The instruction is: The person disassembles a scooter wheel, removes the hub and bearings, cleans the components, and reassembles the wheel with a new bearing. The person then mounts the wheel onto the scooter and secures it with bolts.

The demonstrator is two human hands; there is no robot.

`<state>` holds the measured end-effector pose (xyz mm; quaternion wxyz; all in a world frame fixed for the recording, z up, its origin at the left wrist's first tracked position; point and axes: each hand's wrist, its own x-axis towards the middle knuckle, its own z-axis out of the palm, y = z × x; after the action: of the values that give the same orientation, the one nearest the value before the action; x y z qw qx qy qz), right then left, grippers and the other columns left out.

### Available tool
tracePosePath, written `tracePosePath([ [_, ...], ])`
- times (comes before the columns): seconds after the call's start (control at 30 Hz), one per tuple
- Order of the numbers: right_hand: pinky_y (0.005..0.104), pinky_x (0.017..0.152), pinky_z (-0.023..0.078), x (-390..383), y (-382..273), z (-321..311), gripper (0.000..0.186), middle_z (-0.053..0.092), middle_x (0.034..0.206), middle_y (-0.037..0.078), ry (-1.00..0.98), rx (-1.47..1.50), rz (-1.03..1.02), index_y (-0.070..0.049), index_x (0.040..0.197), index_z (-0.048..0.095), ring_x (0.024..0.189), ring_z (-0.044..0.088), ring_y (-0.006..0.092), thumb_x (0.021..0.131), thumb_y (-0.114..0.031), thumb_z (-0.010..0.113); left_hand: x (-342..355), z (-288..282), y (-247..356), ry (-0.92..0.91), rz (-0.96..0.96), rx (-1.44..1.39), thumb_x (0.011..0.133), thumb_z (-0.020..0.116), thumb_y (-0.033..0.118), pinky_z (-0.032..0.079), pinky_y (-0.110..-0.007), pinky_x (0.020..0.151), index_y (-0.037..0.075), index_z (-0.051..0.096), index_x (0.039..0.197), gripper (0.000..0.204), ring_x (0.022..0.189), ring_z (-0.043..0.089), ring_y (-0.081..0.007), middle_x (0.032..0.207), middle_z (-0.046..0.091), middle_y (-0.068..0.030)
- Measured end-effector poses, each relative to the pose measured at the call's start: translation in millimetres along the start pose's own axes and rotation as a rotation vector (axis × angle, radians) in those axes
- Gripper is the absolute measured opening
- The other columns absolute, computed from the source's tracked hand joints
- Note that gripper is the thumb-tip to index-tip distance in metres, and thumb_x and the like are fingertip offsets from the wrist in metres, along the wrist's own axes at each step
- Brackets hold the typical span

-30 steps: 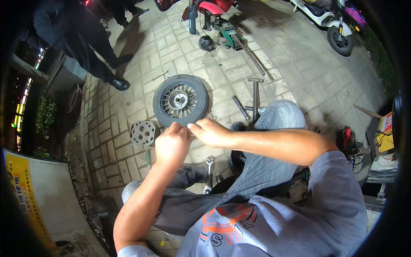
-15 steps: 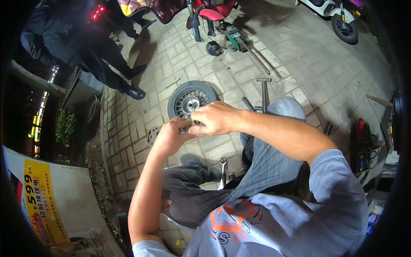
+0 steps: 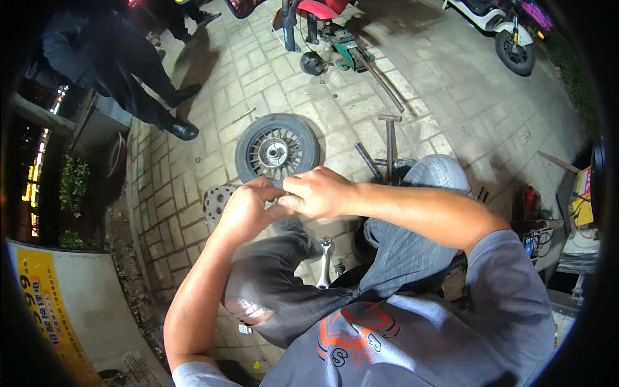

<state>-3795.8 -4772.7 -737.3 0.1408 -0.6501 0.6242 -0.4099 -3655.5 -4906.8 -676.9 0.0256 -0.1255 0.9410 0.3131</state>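
Observation:
My left hand and my right hand meet in front of me, above my bent legs. The fingertips of both are pinched together around something small; the fingers hide what it is. Just beyond them a spoked wheel with a grey tyre lies flat on the paving. Beside my left hand, partly covered by it, is a round metal disc with holes. A ratchet wrench lies between my legs, below my hands.
A T-handled tool and a dark bar lie near my right knee. Farther off are a green floor jack, a black round part and a red vehicle. A person in dark clothes stands at the far left; a white scooter, far right.
My view has shifted a little, so the wheel sits farther left and more of the holed disc shows. Both hands stay pinched together.

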Motion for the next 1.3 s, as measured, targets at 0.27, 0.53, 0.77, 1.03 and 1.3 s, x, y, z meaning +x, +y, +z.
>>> tracePosePath([
  [0.27, 0.0491, 0.058, 0.047, 22.1, 59.5, 80.5, 0.031, 0.061, 0.066, 0.021, 0.026, 0.282, 0.424, 0.000, 0.083, 0.056, 0.064, 0.062, 0.0408, 0.094, -0.028, 0.051, 32.4, 41.8, -99.9, -0.006, -0.049, 0.009, 0.074, 0.076, 0.027, 0.050, -0.039, 0.069, 0.007, 0.072, 0.089, 0.026, 0.076, 0.063, -0.0303, 0.084, 0.062, -0.0097],
  [0.53, 0.0448, 0.066, 0.047, 21.2, 144.2, 171.3, 0.043, 0.064, 0.077, 0.023, 0.026, 0.559, 0.707, 0.005, 0.080, 0.059, 0.072, 0.064, 0.0372, 0.097, -0.033, 0.048, 53.9, 113.9, -183.8, 0.003, -0.269, 0.036, 0.068, 0.080, 0.029, 0.050, -0.041, 0.068, 0.009, 0.070, 0.092, 0.033, 0.078, 0.062, -0.0313, 0.086, 0.060, -0.0081],
  [0.77, 0.0488, 0.060, 0.051, 99.7, 264.0, 168.7, 0.038, 0.065, 0.071, 0.021, -0.060, -0.283, 0.587, -0.002, 0.082, 0.058, 0.066, 0.064, 0.0400, 0.094, -0.038, 0.053, 66.8, 165.4, -274.3, 0.249, -0.773, -1.215, 0.083, 0.074, 0.032, 0.046, -0.029, 0.066, 0.000, 0.063, 0.110, 0.043, 0.067, 0.053, -0.0161, 0.074, 0.055, -0.0004],
  [1.03, 0.0461, 0.065, 0.054, 150.5, 311.2, 198.2, 0.040, 0.068, 0.077, 0.019, -0.343, -0.517, 0.379, -0.002, 0.087, 0.064, 0.072, 0.067, 0.0359, 0.091, -0.041, 0.055, 29.9, 180.2, -291.2, 0.423, -0.969, -1.933, 0.080, 0.052, 0.002, 0.048, -0.040, 0.082, -0.003, 0.048, 0.127, 0.047, 0.084, 0.056, -0.0198, 0.088, 0.054, -0.0035],
  [1.3, 0.0454, 0.069, 0.051, 137.5, 279.3, 168.8, 0.052, 0.067, 0.081, 0.021, -0.093, -0.301, 0.739, 0.000, 0.085, 0.066, 0.078, 0.066, 0.0372, 0.091, -0.050, 0.053, 43.4, 185.5, -282.2, 0.519, -0.842, -1.894, 0.082, 0.046, -0.013, 0.052, -0.034, 0.083, -0.001, 0.054, 0.119, 0.040, 0.094, 0.062, -0.0216, 0.104, 0.062, -0.0092],
])
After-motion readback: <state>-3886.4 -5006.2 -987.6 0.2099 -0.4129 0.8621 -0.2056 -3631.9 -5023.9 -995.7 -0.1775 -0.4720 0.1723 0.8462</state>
